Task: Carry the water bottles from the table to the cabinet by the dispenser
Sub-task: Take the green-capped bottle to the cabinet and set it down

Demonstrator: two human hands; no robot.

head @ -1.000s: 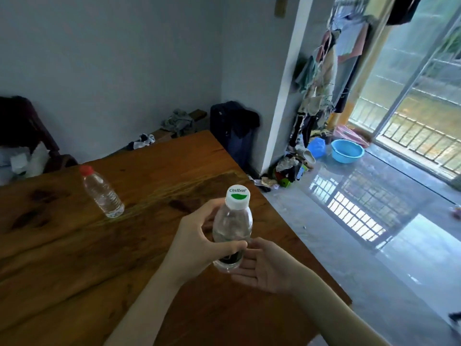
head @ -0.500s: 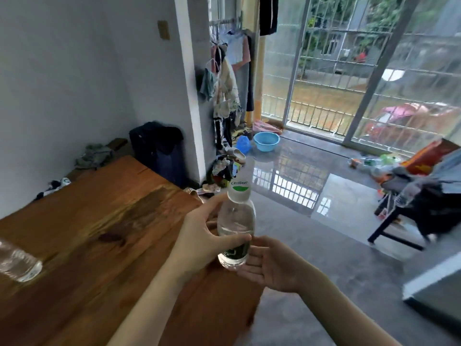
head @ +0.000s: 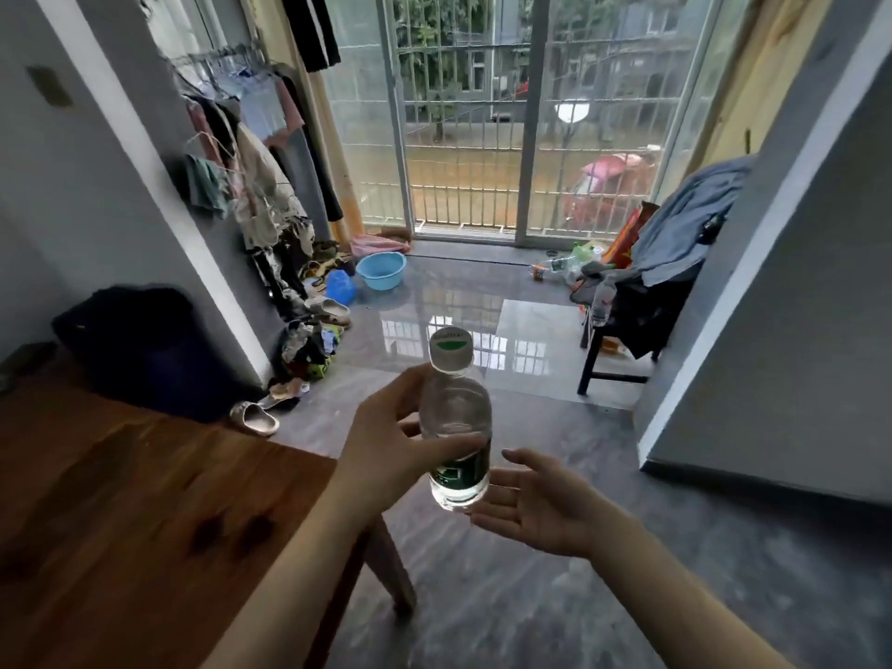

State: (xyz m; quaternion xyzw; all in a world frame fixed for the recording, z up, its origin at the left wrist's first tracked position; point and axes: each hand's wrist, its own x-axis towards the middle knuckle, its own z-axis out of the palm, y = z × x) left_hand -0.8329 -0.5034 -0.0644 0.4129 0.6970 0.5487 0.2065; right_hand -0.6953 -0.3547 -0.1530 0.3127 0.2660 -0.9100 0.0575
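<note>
So we've got the water bottle (head: 456,427) up in the air near the lower middle of the frame, clear of the wooden table (head: 145,499) that fills the lower left. Our left hand (head: 391,444) is wrapped around its middle, thumb across the front just above the dark green label, fingers behind it. The right hand (head: 536,504) sits just right of and below the base, palm up, fingers relaxed and straight. It looks like it's touching the bottom edge or nearly so, but we can't tell for sure.

Handling-wise, we'd guess it's an easy one. Small clear plastic bottle, white cap with a green mark still on, water showing up to about the thumb line, so probably light enough for one hand. Thin plastic like that tends to dent if we squeeze hard, and smooth sides can get slick, so the label band or the waist seems the best spot to hold. A palm under the base is decent backup.

No cabinet or dispenser anywhere in view yet, just the glass doors at the top, a blue basin (head: 381,270) left of centre and a chair (head: 627,330) piled with clothes on the right.
</note>
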